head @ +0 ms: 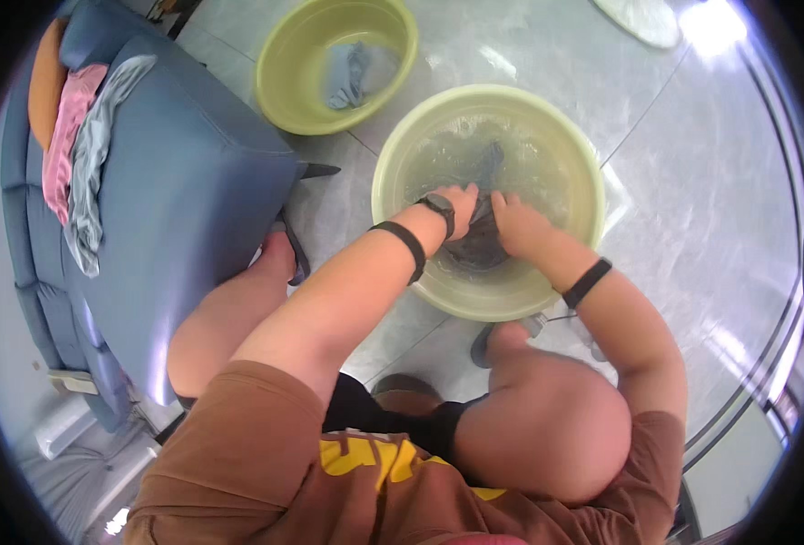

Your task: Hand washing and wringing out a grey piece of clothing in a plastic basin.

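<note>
A round pale green plastic basin (582,204) holding water stands on the floor before me. Dark cloth (480,242) lies partly under the water, with a bluish part of it reaching toward the far side. My left hand (459,208), with a watch at the wrist, grips the cloth from the left. On the cloth's right side, my right hand (517,225) pinches it as well, a black band on that wrist. The two hands are close together but apart. Some fingertips are hidden by cloth and water.
A second green basin (272,75) with wet greyish-blue cloth (353,75) stands at the upper left. Along the left is a blue sofa (177,163) bearing a pink garment (68,150), a grey satin garment (92,163) and an orange cushion (46,82). Glossy grey floor tiles surround the basins.
</note>
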Demonstrator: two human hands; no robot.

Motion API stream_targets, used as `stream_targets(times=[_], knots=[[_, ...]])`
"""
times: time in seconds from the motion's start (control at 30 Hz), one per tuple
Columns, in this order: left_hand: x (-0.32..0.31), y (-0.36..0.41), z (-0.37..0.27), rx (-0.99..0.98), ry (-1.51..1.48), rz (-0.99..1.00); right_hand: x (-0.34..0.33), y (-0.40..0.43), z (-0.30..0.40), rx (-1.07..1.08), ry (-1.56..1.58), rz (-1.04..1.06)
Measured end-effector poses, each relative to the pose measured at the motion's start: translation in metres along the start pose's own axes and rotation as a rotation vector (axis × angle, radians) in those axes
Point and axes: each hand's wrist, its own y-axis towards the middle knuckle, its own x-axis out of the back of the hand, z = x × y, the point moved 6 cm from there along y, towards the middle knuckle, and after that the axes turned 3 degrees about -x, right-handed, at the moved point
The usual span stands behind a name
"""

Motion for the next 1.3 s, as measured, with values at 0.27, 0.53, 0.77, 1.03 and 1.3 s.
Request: stream_targets(times=[0.27, 0.53, 0.77, 1.03, 1.3], knots=[[0.148, -0.112, -0.087, -0.258, 0.218, -0.178, 0.162, -0.103, 0.044, 0.087, 0.117, -0.131], [0.225, -0.216, -0.134, -0.518, 0.196, -0.479, 0.25, -0.151, 0.093, -0.135, -0.198, -0.208], [0.195, -0.22, -0.065, -0.61, -0.136, -0.75, 0.223, -0.165, 0.122, -0.077, -0.214, -0.425], [0.149, -0.233, -0.065, -0.387, 0.075, -0.617, 0.198, -0.174, 0.1, -0.225, -0.107, -0.341], [0.124, -0.242, -0.081, -0.518, 0.32, -0.508, 0.179, -0.175, 0.109, -0.312, -0.057, -0.219]])
